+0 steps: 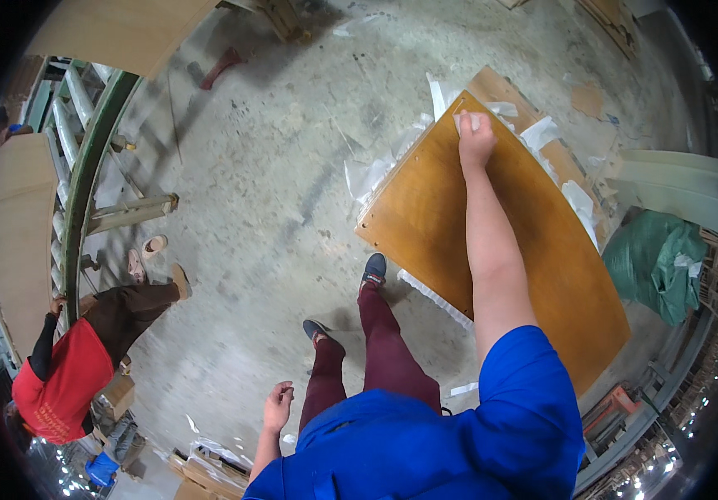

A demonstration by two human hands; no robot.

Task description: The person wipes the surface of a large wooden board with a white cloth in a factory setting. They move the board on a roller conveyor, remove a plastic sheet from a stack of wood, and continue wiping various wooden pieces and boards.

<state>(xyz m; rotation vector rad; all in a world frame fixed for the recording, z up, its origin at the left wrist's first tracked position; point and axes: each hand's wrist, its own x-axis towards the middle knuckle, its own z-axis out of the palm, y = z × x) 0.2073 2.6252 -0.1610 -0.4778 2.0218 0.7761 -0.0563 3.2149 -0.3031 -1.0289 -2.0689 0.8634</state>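
A stack of brown wooden panels [426,192] with a smooth, stained top lies on the right side of the view, white wrapping poking out from under its edges. My right arm reaches across it. At the far corner, my right hand [477,143] is closed on a small white piece [469,122], held against the surface; whether it is cloth, paper or sandpaper cannot be made out. My left hand [277,405] hangs low at my side, away from the panels, its fingers loosely curled and nothing visible in them.
A co-worker in a red shirt [67,375] stands at left beside a roller conveyor with a green rail [96,158] and a pale board [21,242]. A green sack [655,258] and a pale curved panel [672,179] are at right. Cardboard [205,477] lies behind my left side.
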